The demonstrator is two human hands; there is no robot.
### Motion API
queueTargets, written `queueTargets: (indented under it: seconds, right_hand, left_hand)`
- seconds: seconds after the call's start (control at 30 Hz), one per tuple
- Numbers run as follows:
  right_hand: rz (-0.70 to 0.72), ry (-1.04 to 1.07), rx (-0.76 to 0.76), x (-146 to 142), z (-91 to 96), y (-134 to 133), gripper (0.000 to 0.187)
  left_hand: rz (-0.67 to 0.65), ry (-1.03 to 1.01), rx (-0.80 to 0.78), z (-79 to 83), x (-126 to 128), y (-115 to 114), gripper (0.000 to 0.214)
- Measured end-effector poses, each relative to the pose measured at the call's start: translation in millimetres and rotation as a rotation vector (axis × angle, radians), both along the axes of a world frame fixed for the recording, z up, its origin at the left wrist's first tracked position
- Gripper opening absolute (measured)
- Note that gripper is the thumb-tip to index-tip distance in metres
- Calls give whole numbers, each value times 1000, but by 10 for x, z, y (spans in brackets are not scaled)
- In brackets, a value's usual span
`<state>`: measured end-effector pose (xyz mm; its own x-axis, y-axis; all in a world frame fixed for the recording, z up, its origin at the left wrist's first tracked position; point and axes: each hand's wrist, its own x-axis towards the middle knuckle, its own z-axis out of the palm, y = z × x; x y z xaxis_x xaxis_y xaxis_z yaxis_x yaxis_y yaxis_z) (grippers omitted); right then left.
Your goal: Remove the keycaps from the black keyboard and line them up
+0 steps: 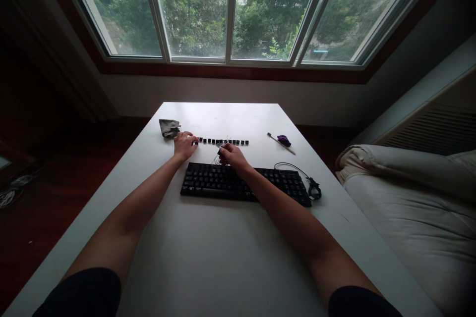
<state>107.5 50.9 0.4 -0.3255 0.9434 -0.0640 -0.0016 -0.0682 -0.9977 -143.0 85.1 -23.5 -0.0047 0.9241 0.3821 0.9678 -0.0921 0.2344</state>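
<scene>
1. The right grip (231, 155), a bare hand, is closed on a thin, pale, wire-like tool (228, 139), whose fine strands stick out beyond the fingers; a small dark piece (221, 150) shows at the fingertips, too small to name.
2. The left grip (183, 145), also bare, rests with bent fingers at the left end of a row of small, square, black keycaps (219, 141); I cannot tell whether it pinches the end one or only touches it.
3. The keycaps run left to right across the far part of the surface, set slightly apart, with the right grip just nearer than the row.
4. Nearer lies a long, black, rectangular keyboard (213, 181), passing under the right forearm; its thin black cable (314, 189) ends in a tied bundle beside the right end.
5. A crumpled grey cloth (169, 128) sits just beyond the left grip, to its left.
6. Far right, a slim, pale-handled brush (289, 149) lies slantwise beside a crumpled dark purple bundle (283, 139).
7. All this is on a smooth white surface (223, 242), with a cream, fabric-covered seat (409, 218) to its right and a wide, pale-framed window (228, 15) beyond.
</scene>
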Motion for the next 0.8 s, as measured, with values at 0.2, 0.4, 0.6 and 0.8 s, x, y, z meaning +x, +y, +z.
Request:
queueTargets:
  seconds: [0.2,0.4,0.6,0.8]
  right_hand:
    - [13,10,-7,4,-6,4,19]
    - [31,-67,160,53,62,54,20]
    - [246,-297,456,197,217,38,17]
    - [218,-436,632,174,206,-5,13]
  left_hand:
    - [-14,-42,32,1,-1,5,17]
    - [-106,-129,109,37,114,-210,18]
    - [-332,-174,24,51,221,-504,18]
    - [-451,-184,-78,49,231,-609,18]
